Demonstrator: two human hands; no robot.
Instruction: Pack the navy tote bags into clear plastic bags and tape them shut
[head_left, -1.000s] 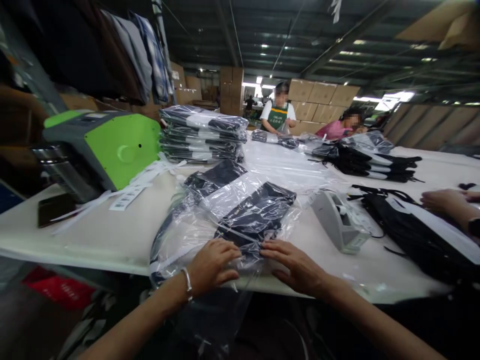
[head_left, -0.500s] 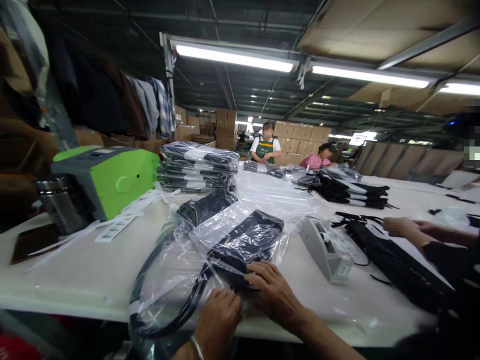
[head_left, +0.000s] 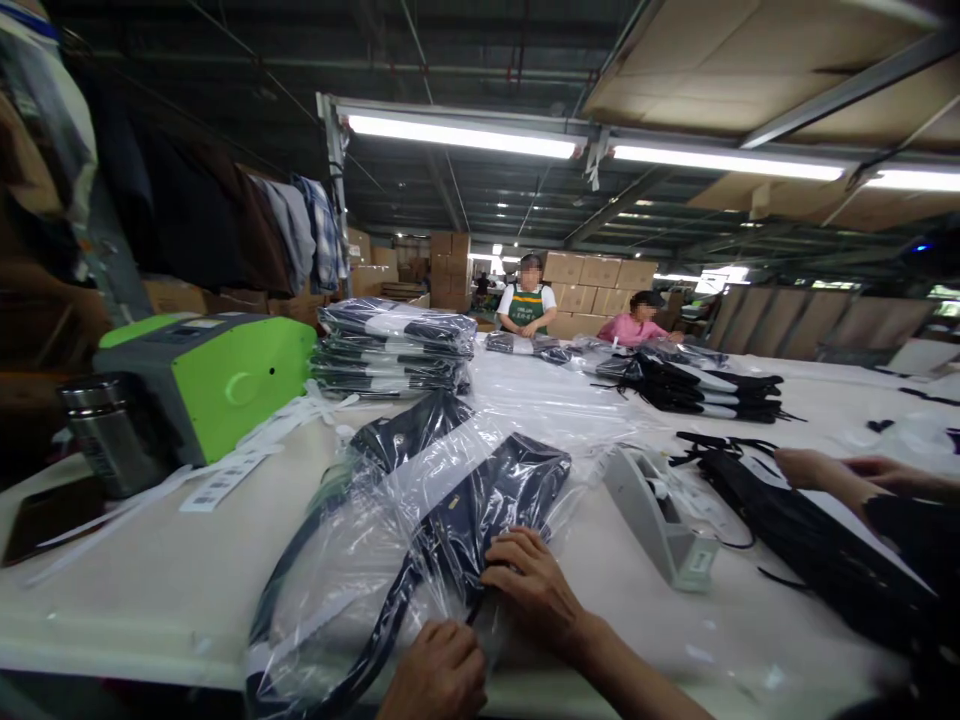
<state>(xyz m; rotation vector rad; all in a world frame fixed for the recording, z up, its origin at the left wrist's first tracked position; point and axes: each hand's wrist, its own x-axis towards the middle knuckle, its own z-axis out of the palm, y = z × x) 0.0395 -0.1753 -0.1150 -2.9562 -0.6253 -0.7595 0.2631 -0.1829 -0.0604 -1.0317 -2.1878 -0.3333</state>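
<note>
A dark navy handbag (head_left: 517,480) with long straps lies on the table inside a clear plastic bag (head_left: 375,590), a pale paper band across its middle. My left hand (head_left: 439,668) is closed at the near edge of this plastic, fingers curled in a pinch. To its right, my right hand (head_left: 532,590) has bent fingers gripping the handbag's near right edge through the plastic; its thumb is hidden. One strap (head_left: 386,610) loops toward the table's front edge, left of my left hand.
A grey tape dispenser (head_left: 660,520) stands right of my hands. Further right, a co-worker's hands (head_left: 832,470) touch a black bag (head_left: 795,530). At left are a green machine (head_left: 240,380), a steel flask (head_left: 112,430) and label strips (head_left: 225,480). Wrapped bags (head_left: 394,345) are stacked behind.
My left hand has moved down toward the front edge, drawing the plastic with it. The handbag's near part now lies flatter and shows more. My right hand has shifted only slightly.
</note>
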